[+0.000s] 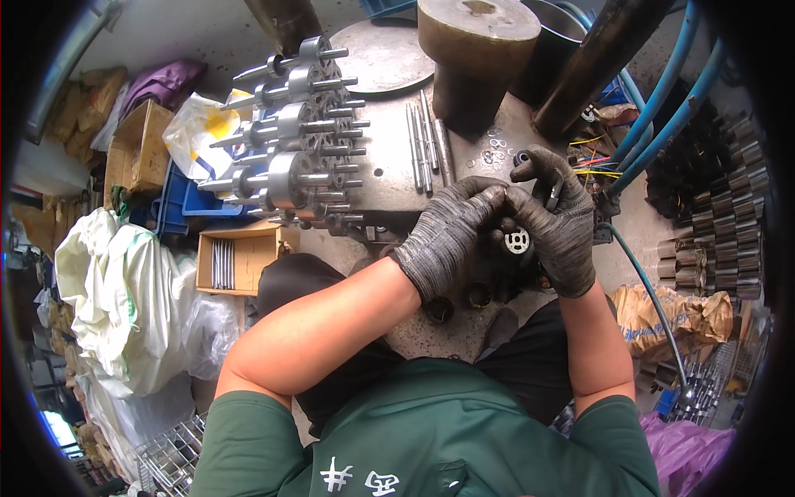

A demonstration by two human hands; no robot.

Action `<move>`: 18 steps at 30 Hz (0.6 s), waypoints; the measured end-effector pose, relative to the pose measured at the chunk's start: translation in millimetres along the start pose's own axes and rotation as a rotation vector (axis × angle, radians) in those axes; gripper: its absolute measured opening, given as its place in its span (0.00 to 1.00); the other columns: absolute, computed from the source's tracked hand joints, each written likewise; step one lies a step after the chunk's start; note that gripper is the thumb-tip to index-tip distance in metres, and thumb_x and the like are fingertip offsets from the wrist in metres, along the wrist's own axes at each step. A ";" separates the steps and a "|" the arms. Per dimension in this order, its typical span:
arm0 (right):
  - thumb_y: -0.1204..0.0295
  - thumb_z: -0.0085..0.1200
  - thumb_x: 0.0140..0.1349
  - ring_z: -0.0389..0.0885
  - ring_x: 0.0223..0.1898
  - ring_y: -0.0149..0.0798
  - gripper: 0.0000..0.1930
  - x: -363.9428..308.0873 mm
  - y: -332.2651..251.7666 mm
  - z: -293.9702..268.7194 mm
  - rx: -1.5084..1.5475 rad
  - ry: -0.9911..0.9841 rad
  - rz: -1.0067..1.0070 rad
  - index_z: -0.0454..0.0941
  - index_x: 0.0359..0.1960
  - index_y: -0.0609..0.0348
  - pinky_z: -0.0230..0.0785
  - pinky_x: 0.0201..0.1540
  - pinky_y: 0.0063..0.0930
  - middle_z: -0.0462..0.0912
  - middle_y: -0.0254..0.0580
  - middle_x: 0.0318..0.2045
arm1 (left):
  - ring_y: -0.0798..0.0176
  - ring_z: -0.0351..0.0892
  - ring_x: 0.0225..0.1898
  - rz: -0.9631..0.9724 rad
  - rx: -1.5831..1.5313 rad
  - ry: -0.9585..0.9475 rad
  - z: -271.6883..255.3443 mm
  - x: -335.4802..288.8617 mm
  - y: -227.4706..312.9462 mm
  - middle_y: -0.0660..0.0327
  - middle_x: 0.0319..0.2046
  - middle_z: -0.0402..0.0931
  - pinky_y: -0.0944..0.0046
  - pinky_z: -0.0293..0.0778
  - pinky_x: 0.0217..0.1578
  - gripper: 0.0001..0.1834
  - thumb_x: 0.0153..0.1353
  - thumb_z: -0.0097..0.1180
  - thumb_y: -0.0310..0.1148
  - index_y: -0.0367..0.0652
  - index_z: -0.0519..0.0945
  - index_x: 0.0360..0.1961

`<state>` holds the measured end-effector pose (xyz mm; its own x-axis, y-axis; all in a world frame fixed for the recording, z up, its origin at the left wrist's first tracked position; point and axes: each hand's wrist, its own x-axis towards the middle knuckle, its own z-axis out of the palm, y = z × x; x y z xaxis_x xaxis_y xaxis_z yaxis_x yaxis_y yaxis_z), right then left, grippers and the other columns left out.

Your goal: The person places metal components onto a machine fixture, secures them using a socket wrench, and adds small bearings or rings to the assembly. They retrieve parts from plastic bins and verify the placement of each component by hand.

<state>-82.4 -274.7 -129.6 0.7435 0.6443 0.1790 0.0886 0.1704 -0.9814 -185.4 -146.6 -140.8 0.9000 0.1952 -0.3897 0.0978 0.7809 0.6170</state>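
- What is recorded nearest?
- A green shirt (464,431) and dark trousers (323,381) are seen, the knees spread. Between them, two dark hollow round pieces (439,310) are noted low down, beneath the hands.
- How are the hands found?
- Both are covered by grey, heavily soiled knit gloves and are brought together at the thumbs. On the left hand (443,228), the fingers are bent inward; whether anything is gripped by them cannot be told. On the right hand (559,219), the fingers are partly curled, a gap being left between index finger and thumb. A bright metal piece (553,197) is seen within that curl; how firmly it is held cannot be told.
- And the work piece?
- A round slotted part (517,242) is located between the hands, just below the thumbs, its pierced face turned upward. Its support is hidden.
- What lies beyond?
- On the metal desk (385,178), slender rods (418,145) are laid side by side, with small rings (489,155) scattered to their right. Shaft assemblies (290,180) are lined up along the left. Farther back, a flared metal block (472,74) is observed.
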 end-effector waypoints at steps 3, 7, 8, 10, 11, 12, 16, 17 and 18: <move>0.81 0.54 0.67 0.78 0.28 0.26 0.12 3.7 -0.6 -6.7 0.095 0.024 0.064 0.72 0.51 0.61 0.76 0.33 0.19 0.83 0.45 0.43 | 0.67 0.80 0.37 0.056 -0.004 -0.032 5.0 1.0 4.3 0.63 0.37 0.78 0.70 0.77 0.36 0.11 0.72 0.57 0.33 0.41 0.77 0.50; 0.79 0.49 0.66 0.72 0.20 0.24 0.03 11.3 2.0 -23.0 0.212 0.050 0.143 0.73 0.40 0.60 0.69 0.24 0.15 0.87 0.54 0.38 | 0.66 0.79 0.36 0.084 -0.068 0.093 8.1 -2.8 17.7 0.62 0.36 0.78 0.69 0.77 0.35 0.10 0.71 0.59 0.34 0.43 0.76 0.48; 0.79 0.50 0.66 0.72 0.20 0.23 0.03 12.7 1.7 -25.6 0.228 0.059 0.137 0.73 0.40 0.60 0.69 0.24 0.16 0.87 0.54 0.37 | 0.66 0.79 0.37 0.118 -0.055 0.083 5.6 -2.7 19.6 0.62 0.36 0.78 0.69 0.77 0.35 0.09 0.70 0.60 0.34 0.44 0.77 0.47; 0.78 0.50 0.66 0.70 0.19 0.23 0.04 15.0 1.0 -28.7 0.341 0.085 0.168 0.74 0.41 0.61 0.70 0.24 0.16 0.87 0.54 0.38 | 0.66 0.78 0.37 0.133 -0.069 0.068 3.2 -3.5 22.8 0.62 0.36 0.78 0.69 0.77 0.35 0.09 0.70 0.60 0.35 0.44 0.77 0.46; 0.77 0.51 0.67 0.70 0.18 0.24 0.06 15.8 0.1 -29.5 0.438 0.101 0.205 0.76 0.43 0.61 0.70 0.24 0.17 0.87 0.54 0.38 | 0.66 0.78 0.37 0.140 -0.076 0.060 2.1 -3.3 24.0 0.62 0.36 0.78 0.68 0.77 0.35 0.09 0.70 0.60 0.35 0.44 0.77 0.46; 0.76 0.51 0.68 0.69 0.18 0.24 0.07 16.8 -0.7 -30.5 0.534 0.116 0.242 0.77 0.45 0.62 0.71 0.25 0.17 0.87 0.54 0.38 | 0.65 0.79 0.37 0.141 -0.072 0.064 -1.9 -0.7 23.0 0.62 0.37 0.79 0.68 0.76 0.34 0.09 0.70 0.60 0.36 0.44 0.78 0.46; 0.72 0.52 0.70 0.82 0.27 0.34 0.12 34.5 19.1 -67.1 1.111 0.108 0.392 0.78 0.52 0.63 0.80 0.44 0.38 0.86 0.54 0.44 | 0.64 0.80 0.39 0.141 -0.086 0.049 -1.9 -3.6 27.3 0.60 0.39 0.80 0.68 0.78 0.35 0.10 0.70 0.59 0.35 0.42 0.78 0.46; 0.72 0.52 0.69 0.85 0.31 0.38 0.13 37.6 13.9 -68.5 1.176 0.260 0.378 0.77 0.52 0.62 0.80 0.53 0.45 0.86 0.54 0.45 | 0.64 0.80 0.40 0.131 -0.097 0.062 -0.8 -4.7 30.4 0.59 0.40 0.80 0.68 0.79 0.36 0.10 0.70 0.58 0.35 0.41 0.78 0.47; 0.71 0.53 0.68 0.86 0.44 0.50 0.11 33.8 10.8 -68.9 1.171 0.261 0.349 0.77 0.48 0.63 0.71 0.64 0.62 0.84 0.55 0.46 | 0.64 0.80 0.40 0.122 -0.108 0.076 -0.5 -5.5 31.9 0.58 0.40 0.81 0.68 0.79 0.36 0.10 0.70 0.58 0.34 0.40 0.78 0.47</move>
<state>-10.7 -302.5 -139.0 0.7294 0.6446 -0.2290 -0.6829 0.6668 -0.2983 -187.5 -122.5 -119.4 0.8676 0.3332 -0.3692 -0.0600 0.8071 0.5874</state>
